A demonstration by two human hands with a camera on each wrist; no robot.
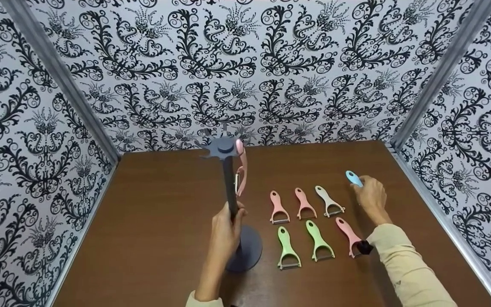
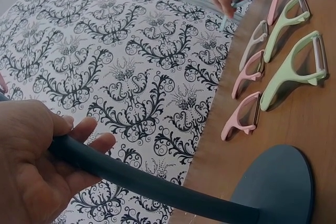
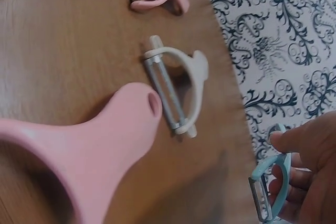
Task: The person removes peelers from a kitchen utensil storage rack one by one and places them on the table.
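Observation:
My left hand (image 1: 223,232) grips the dark grey pole (image 1: 229,183) of an upright stand, fingers wrapped round it above the round base (image 1: 252,251). From the hooked top (image 1: 218,148) hangs a pink peeler (image 1: 244,168), on the right side. At the right, my right hand (image 1: 372,197) holds a blue peeler (image 1: 353,177). In the right wrist view, thumb and fingers pinch this blue peeler (image 3: 286,179) with its blade facing down. The left wrist view shows my left fingers (image 2: 84,129) around the pole (image 2: 136,179).
Peelers lie in two rows right of the stand. The back row has two pink peelers (image 1: 278,207) (image 1: 303,202) and a white peeler (image 1: 325,198). In front lie two green peelers (image 1: 287,245) (image 1: 317,238) and another pink peeler (image 1: 348,232). Patterned walls (image 1: 211,64) border the brown table (image 1: 151,221).

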